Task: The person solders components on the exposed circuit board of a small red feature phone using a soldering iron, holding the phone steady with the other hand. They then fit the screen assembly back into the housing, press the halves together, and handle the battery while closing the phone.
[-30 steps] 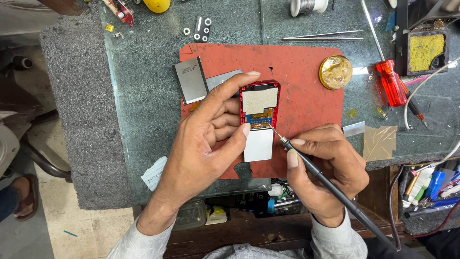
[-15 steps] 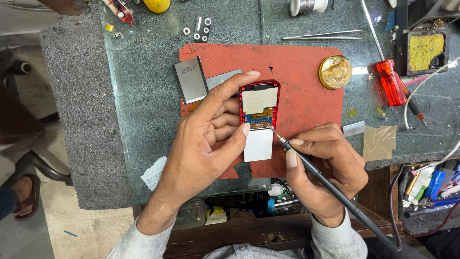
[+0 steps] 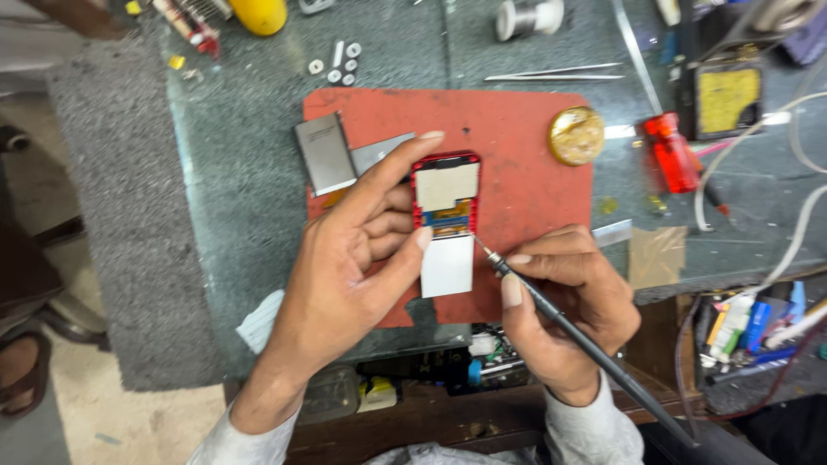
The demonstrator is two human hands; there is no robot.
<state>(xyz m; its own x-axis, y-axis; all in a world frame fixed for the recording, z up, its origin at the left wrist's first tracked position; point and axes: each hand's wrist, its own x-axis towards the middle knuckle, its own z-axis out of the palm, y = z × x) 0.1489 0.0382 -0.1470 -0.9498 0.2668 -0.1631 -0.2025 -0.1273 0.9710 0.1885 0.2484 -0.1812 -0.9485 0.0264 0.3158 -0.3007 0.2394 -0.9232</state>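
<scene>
A grey-green stone bench [image 3: 241,215] carries a red mat [image 3: 525,146], tweezers [image 3: 551,75] and white spacers [image 3: 338,65].

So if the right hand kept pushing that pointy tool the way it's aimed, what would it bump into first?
Probably the small red device: the right hand aims the soldering iron up-left, its tip right beside the orange strip. How high the tip sits is unclear.

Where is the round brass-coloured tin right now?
In the head view, the round brass-coloured tin sits at the upper right corner of the red mat, left of the red-handled screwdriver.
</scene>
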